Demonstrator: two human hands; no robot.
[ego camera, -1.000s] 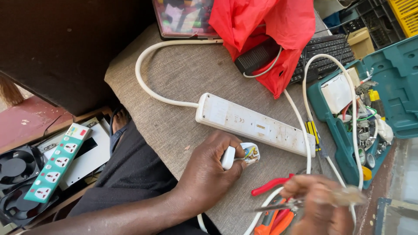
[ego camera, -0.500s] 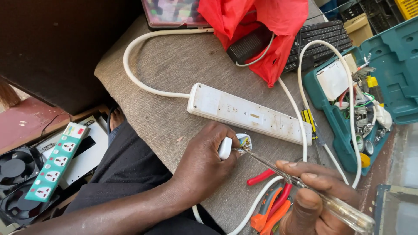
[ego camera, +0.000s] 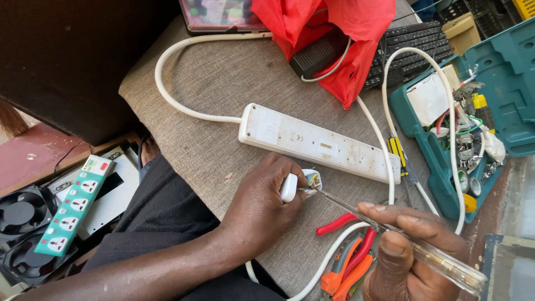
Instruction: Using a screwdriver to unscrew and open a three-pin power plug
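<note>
White plug [ego camera: 304,183], opened, lower centre | gripped in left hand [ego camera: 262,209] | right hand [ego camera: 409,251] closed on screwdriver [ego camera: 390,231], tip in plug

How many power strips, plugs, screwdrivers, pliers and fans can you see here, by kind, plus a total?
Power strips: 2, a white one on the grey cloth and a green one lower left.
Opened plugs: 1, white, in the left hand.
Screwdrivers: 2, a clear-handled one in the right hand, a yellow-and-black one.
Pliers: 2, red and orange.
Fans: 2, black.
Total: 9
</note>
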